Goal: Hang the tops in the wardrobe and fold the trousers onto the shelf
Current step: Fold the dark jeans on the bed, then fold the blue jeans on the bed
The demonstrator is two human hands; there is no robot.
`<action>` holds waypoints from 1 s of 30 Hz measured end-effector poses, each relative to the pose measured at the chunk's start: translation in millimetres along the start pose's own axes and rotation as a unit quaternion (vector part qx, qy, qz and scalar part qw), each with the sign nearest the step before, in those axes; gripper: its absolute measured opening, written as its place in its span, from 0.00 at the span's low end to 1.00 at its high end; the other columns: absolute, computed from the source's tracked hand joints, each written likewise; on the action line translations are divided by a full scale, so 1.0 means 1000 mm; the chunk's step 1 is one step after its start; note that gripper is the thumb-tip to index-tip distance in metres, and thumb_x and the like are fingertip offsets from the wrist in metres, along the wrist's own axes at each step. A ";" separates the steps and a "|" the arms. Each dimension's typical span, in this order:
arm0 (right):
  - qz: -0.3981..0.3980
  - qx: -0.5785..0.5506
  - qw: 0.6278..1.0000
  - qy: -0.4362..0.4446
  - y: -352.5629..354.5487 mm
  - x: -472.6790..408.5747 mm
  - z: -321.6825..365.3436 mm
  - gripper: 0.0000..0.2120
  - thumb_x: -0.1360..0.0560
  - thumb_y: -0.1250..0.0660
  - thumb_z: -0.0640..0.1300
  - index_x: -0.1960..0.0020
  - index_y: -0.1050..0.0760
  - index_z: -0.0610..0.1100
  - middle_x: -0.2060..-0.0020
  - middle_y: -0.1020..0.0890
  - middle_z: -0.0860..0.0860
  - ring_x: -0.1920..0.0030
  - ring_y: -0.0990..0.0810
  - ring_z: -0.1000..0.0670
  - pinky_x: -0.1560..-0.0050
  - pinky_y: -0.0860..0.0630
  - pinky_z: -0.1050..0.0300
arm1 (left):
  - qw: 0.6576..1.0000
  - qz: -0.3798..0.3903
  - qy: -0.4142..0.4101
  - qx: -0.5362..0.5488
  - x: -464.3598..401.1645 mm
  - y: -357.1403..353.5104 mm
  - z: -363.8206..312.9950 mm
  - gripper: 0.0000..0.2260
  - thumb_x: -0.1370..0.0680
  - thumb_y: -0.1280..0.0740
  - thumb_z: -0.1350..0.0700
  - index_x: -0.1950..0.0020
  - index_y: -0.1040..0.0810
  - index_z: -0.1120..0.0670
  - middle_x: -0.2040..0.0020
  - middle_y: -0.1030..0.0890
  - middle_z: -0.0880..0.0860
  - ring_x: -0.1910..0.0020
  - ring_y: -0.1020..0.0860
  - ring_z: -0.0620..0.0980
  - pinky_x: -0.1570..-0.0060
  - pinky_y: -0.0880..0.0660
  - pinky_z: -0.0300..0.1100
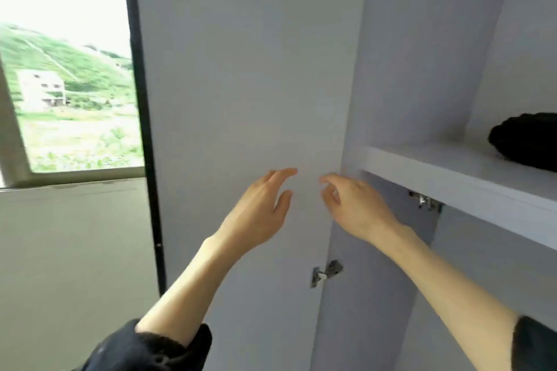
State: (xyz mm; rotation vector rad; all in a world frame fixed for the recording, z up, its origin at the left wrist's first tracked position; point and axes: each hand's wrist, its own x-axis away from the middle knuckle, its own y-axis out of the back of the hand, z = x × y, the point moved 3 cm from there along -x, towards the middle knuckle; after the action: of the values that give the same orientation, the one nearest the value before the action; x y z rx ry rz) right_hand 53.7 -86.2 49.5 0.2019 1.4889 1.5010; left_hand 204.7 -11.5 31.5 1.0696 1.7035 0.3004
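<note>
Folding the dark clothing [526,138] flat before you let go will keep it neat on the shelf [452,172], where it sits bunched up at the far right. Your left hand [259,211] and right hand [352,205] are both spread and holding nothing, close together by the white wardrobe door [241,84]. The clothing is well off to the right of them, so reach over to it.

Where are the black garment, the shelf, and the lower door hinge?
black garment [524,138]: head view, middle of the bundle.
shelf [437,172]: head view, bare top near the front edge.
lower door hinge [327,272]: head view, metal body.
</note>
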 end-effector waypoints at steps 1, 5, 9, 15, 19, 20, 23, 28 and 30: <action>0.026 -0.002 0.999 0.023 -0.017 0.005 0.026 0.16 0.20 0.44 0.47 0.33 0.30 0.49 0.39 0.22 0.50 0.40 0.24 0.45 0.44 0.29 0.53 | 1.000 -0.016 0.026 -0.006 0.022 0.016 0.015 0.17 0.19 0.42 0.57 0.29 0.33 0.51 0.33 0.28 0.50 0.35 0.30 0.48 0.41 0.39 0.30; 0.081 -0.055 0.988 0.118 -0.083 0.026 0.154 0.15 0.21 0.42 0.48 0.35 0.29 0.50 0.43 0.21 0.51 0.43 0.23 0.45 0.47 0.28 0.54 | 0.989 -0.053 0.130 -0.051 0.129 0.095 0.082 0.16 0.19 0.41 0.58 0.31 0.31 0.52 0.35 0.26 0.51 0.37 0.28 0.48 0.38 0.33 0.39; 0.129 -0.148 0.961 0.192 -0.150 0.064 0.285 0.15 0.21 0.42 0.49 0.35 0.29 0.51 0.45 0.20 0.53 0.46 0.22 0.50 0.49 0.29 0.57 | 0.965 -0.064 0.232 -0.100 0.251 0.179 0.136 0.16 0.19 0.40 0.57 0.31 0.30 0.53 0.36 0.25 0.51 0.38 0.27 0.45 0.41 0.33 0.34; 0.251 -0.237 0.890 0.297 -0.234 0.144 0.471 0.15 0.20 0.42 0.49 0.34 0.30 0.51 0.45 0.21 0.54 0.45 0.23 0.49 0.45 0.27 0.55 | 0.890 -0.111 0.424 -0.124 0.431 0.291 0.177 0.15 0.19 0.40 0.56 0.33 0.29 0.52 0.38 0.24 0.50 0.38 0.27 0.45 0.40 0.33 0.35; 0.326 -0.260 0.829 0.373 -0.264 0.203 0.576 0.16 0.21 0.43 0.49 0.34 0.30 0.51 0.44 0.21 0.54 0.44 0.23 0.48 0.43 0.28 0.53 | 0.822 -0.162 0.521 -0.162 0.538 0.351 0.172 0.14 0.20 0.40 0.57 0.34 0.27 0.54 0.39 0.23 0.52 0.42 0.26 0.44 0.44 0.34 0.31; 0.336 -0.260 0.815 0.395 -0.270 0.215 0.596 0.16 0.21 0.43 0.48 0.34 0.30 0.50 0.43 0.21 0.53 0.43 0.23 0.47 0.43 0.28 0.52 | 0.807 -0.171 0.538 -0.170 0.559 0.361 0.169 0.14 0.20 0.40 0.57 0.34 0.27 0.54 0.39 0.23 0.52 0.43 0.26 0.44 0.45 0.34 0.30; 0.377 -0.270 0.755 0.464 -0.284 0.260 0.661 0.16 0.21 0.43 0.48 0.34 0.30 0.50 0.45 0.20 0.54 0.43 0.23 0.49 0.45 0.28 0.54 | 0.739 -0.206 0.612 -0.191 0.633 0.386 0.152 0.14 0.19 0.40 0.56 0.34 0.27 0.53 0.39 0.23 0.52 0.40 0.26 0.46 0.41 0.32 0.36; 0.432 -0.273 0.636 0.578 -0.295 0.332 0.742 0.16 0.20 0.41 0.48 0.34 0.29 0.47 0.44 0.19 0.50 0.42 0.22 0.48 0.44 0.27 0.55 | 0.621 -0.277 0.707 -0.194 0.728 0.403 0.114 0.15 0.19 0.42 0.55 0.33 0.29 0.52 0.37 0.25 0.51 0.38 0.27 0.45 0.41 0.34 0.34; 0.460 -0.274 0.580 0.614 -0.297 0.368 0.772 0.16 0.20 0.41 0.47 0.34 0.29 0.46 0.44 0.19 0.49 0.42 0.22 0.46 0.43 0.27 0.54 | 0.565 -0.310 0.738 -0.201 0.764 0.406 0.089 0.15 0.18 0.42 0.55 0.33 0.29 0.52 0.36 0.25 0.51 0.37 0.28 0.45 0.39 0.34 0.36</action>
State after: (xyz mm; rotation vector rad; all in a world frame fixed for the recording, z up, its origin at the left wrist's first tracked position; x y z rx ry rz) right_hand 553.9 626.7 -198.0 -0.7564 1.8494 3.3094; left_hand 450.6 781.2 -228.1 -0.5585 3.0354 1.2797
